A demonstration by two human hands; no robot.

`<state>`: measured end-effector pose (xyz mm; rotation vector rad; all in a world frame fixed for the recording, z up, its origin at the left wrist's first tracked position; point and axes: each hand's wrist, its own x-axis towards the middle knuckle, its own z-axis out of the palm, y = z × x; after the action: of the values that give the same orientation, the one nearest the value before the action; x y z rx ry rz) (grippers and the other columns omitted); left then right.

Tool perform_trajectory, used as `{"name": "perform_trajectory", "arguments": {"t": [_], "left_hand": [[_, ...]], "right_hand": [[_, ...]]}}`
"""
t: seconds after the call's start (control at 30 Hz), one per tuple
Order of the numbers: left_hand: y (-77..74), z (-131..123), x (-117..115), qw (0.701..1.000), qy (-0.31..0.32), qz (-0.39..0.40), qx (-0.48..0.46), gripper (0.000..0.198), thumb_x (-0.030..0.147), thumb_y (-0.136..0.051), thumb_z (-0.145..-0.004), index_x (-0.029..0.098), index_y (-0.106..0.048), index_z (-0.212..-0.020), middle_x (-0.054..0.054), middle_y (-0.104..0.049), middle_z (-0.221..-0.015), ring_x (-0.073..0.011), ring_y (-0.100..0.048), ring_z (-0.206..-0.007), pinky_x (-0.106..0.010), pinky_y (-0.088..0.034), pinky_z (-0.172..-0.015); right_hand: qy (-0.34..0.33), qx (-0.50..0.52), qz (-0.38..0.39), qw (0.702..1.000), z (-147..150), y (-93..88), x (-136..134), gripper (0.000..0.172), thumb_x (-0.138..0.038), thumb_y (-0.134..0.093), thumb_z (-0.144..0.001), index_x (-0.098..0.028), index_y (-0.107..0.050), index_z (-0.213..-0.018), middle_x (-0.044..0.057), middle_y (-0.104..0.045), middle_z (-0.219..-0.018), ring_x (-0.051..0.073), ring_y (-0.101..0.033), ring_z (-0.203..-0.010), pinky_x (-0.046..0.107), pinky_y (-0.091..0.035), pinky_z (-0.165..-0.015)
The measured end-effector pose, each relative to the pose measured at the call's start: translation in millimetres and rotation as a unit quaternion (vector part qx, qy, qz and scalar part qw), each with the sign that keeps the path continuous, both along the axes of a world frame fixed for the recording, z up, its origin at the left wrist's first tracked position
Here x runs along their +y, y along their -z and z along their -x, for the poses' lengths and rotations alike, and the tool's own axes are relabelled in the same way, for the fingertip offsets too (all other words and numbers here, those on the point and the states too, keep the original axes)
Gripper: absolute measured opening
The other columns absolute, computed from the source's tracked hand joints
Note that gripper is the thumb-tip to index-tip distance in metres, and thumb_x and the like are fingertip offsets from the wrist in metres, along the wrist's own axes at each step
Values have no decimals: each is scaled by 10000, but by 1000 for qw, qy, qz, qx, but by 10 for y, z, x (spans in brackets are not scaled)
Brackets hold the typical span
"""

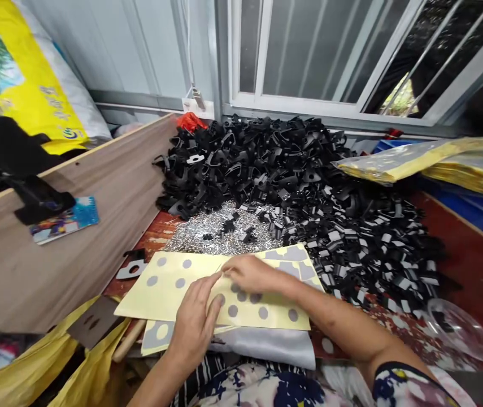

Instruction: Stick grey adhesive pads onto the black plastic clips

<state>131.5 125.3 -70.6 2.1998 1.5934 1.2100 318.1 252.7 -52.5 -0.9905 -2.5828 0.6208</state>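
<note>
My left hand [194, 323] lies flat on a pale yellow sheet [169, 285] dotted with grey round stickers, its fingers stretched toward the middle of the sheet. My right hand [252, 273] rests on the same sheet with its fingers bent down onto the grey dots, fingertips close to the left hand's. Whether it pinches a sticker is hidden. More sheets with grey shapes [296, 257] lie under and behind the top one.
A big heap of black plastic clips [292, 175] fills the table behind. Small silver metal pins [220, 229] lie in front of it. A wooden board [55, 237] slopes at left, a clear plastic bowl [461, 328] sits at right, yellow bags [427, 161] at far right.
</note>
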Motion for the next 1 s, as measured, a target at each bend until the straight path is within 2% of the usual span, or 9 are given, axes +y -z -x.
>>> {"name": "perform_trajectory", "arguments": {"t": [0.07, 0.17, 0.23, 0.33, 0.53, 0.63, 0.73, 0.83, 1.0], "left_hand": [[136, -132, 56, 1000, 10, -2, 23, 365, 244, -510, -1062, 215, -600, -1414, -134, -712, -1289, -270, -694, -1191, -446, -609, -1018], [262, -393, 165, 990, 78, 13, 115, 400, 200, -529, -1028, 221, -649, -1409, -153, -670, -1427, -325, -634, -1346, -541, -555, -1120], [294, -526, 272, 974, 132, 46, 179, 471, 232, -582, -1014, 264, -624, -1481, -144, -574, -1579, -379, -507, -1495, -645, -450, -1205], [316, -517, 436, 954, 170, 112, 222, 570, 396, -642, -1012, 328, -549, -1570, -121, -429, -1699, -407, -345, -1594, -707, -313, -1269], [296, -104, 524, 953, 155, 190, 176, 550, 424, -625, -1032, 298, -552, -1562, -118, -405, -1716, -386, -299, -1617, -706, -223, -1294], [94, -72, 557, 973, 128, 190, 6, 505, 416, -569, -1049, 253, -567, -1527, -168, -519, -1604, -361, -484, -1492, -659, -383, -1228], [-190, -239, 603, 947, 157, 212, -181, 745, 315, -685, -937, 276, -404, -1626, -160, -598, -1456, -322, -587, -1345, -554, -540, -1093], [-348, -523, 613, 895, 246, 261, -265, 934, 233, -712, -853, 291, -275, -1676, -155, -577, -1488, -307, -622, -1273, -505, -562, -1047], [-225, -917, 641, 936, 197, 216, -198, 444, 153, -512, -866, 193, -622, -1295, -122, -672, -1309, -293, -611, -1216, -493, -484, -1100]], "right_hand": [[145, -6, -87, 986, -403, -256, 523, 265, -191, -578, -969, -300, -808, -1045, 24, -788, -1068, 232, -705, -984, 373, -568, -889], [278, -2, -163, 947, -910, -516, 1227, 368, -200, -552, -981, -162, -694, -1319, 208, -667, -1333, 347, -591, -1212, 503, -481, -1023], [339, -54, -204, 917, -1100, -539, 1519, 493, -270, -633, -953, -114, -603, -1421, 248, -644, -1325, 375, -574, -1191, 505, -461, -1011], [342, -104, -226, 906, -1203, -421, 1621, 525, -259, -668, -906, -122, -597, -1408, 191, -713, -1164, 343, -606, -1069, 477, -448, -998], [271, -72, -266, 922, -1337, -295, 989, 502, -180, -596, -915, -136, -638, -1413, 176, -750, -1175, 374, -605, -1145, 564, -444, -1051], [224, 59, -196, 953, -1265, -360, 477, 472, -242, -637, -932, -169, -666, -1398, 140, -753, -1254, 317, -677, -1091, 486, -561, -961], [183, 168, -86, 965, -1022, -414, -84, 481, -297, -719, -907, -216, -684, -1379, 88, -763, -1297, 263, -737, -1083, 438, -608, -966], [178, 221, -76, 956, -786, -403, -541, 451, -289, -729, -909, -252, -707, -1358, 64, -776, -1293, 261, -743, -1148, 443, -601, -1026], [197, 252, 13, 947, -865, -230, -815, 496, -331, -772, -902, -285, -706, -1391, 69, -768, -1315, 291, -725, -1205, 484, -565, -1092]]}}
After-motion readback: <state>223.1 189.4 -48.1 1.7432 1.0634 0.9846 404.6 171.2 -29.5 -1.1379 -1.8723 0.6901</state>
